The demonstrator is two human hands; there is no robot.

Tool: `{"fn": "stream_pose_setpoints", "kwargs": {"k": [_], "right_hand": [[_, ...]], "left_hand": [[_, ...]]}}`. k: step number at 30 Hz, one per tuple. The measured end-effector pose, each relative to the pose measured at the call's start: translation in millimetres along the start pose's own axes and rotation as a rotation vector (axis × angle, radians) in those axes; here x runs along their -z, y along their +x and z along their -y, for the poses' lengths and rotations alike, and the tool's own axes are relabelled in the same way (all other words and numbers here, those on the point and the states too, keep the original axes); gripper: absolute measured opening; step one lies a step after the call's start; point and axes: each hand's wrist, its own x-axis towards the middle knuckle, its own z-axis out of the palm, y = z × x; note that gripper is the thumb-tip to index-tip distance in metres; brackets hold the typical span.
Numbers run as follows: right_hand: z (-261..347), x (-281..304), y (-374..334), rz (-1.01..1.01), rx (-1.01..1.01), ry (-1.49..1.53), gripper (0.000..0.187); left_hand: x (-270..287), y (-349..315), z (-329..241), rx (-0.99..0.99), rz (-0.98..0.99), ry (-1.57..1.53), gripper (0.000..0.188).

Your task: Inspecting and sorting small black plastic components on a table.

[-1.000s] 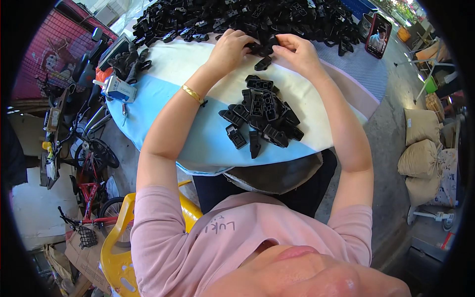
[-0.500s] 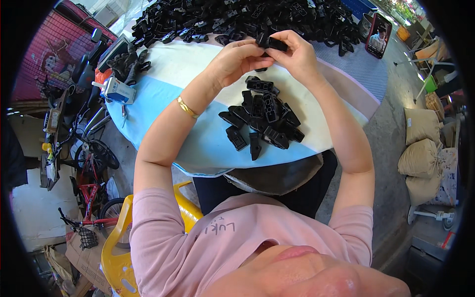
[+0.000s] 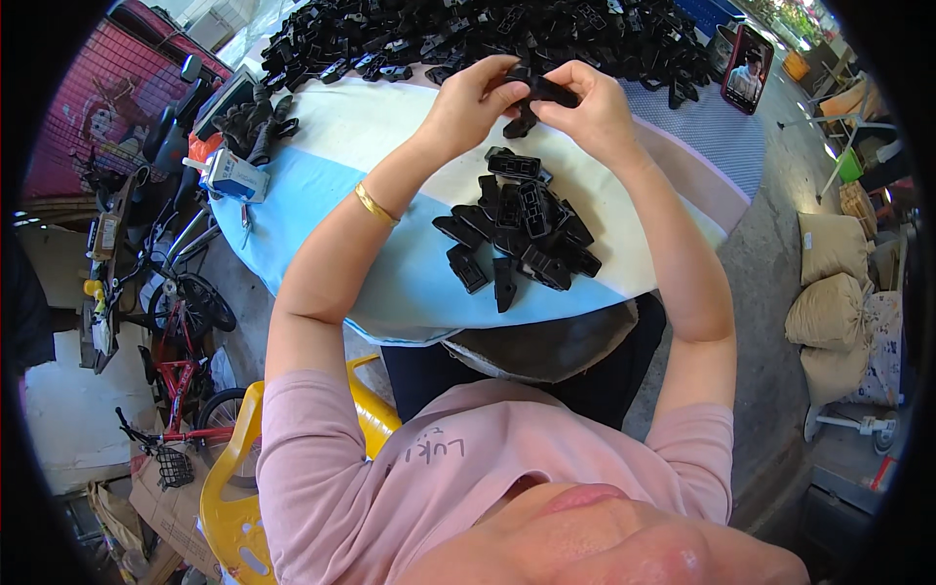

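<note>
Both hands meet over the far half of the cloth-covered table (image 3: 302, 205). My left hand (image 3: 475, 105) is closed, thumb and fingers pinching a small black plastic part (image 3: 520, 76). Close beside it, my right hand (image 3: 593, 105) grips a black plastic piece (image 3: 554, 93) between thumb and fingers. The two pieces touch or overlap; whether they are joined I cannot tell. Just below the fingers sits another dark part (image 3: 520, 125). Nearer to me lies a small heap of black plastic parts (image 3: 531, 210), several of them with slotted faces.
A large mound of black parts (image 3: 439, 34) covers the table's far side. At its right stands a phone (image 3: 747, 70); at the left are a blue-white carton (image 3: 234, 177) and dark gloves (image 3: 249, 127). A yellow chair (image 3: 234, 478), a red bicycle (image 3: 175, 380) and sacks (image 3: 829, 312) surround the table.
My left hand has turned, its thumb now pressing nearer the part. The piece in my right hand has tilted and shifted slightly right. The near heap looks unchanged.
</note>
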Motion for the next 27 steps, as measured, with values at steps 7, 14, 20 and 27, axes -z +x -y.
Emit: {"fn": "stream_pose_setpoints", "kwargs": {"k": [7,14,20,27], "right_hand": [[-2,2,2,0.004,-0.028,0.322,0.020],[-1,8,2,-0.216,0.171,0.148,0.022],[-29,19,7,-0.076,0.002,-0.368,0.037],[1,6,0,-0.125,0.403,-0.078,0.037]], "left_hand": [[4,1,-11,0.149,0.075,-0.397,0.027],[35,10,12,0.250,-0.186,-0.890,0.027],[20,5,-1,0.268,0.052,-0.846,0.030],[24,1,0,0.482,0.244,-0.829,0.026]]}}
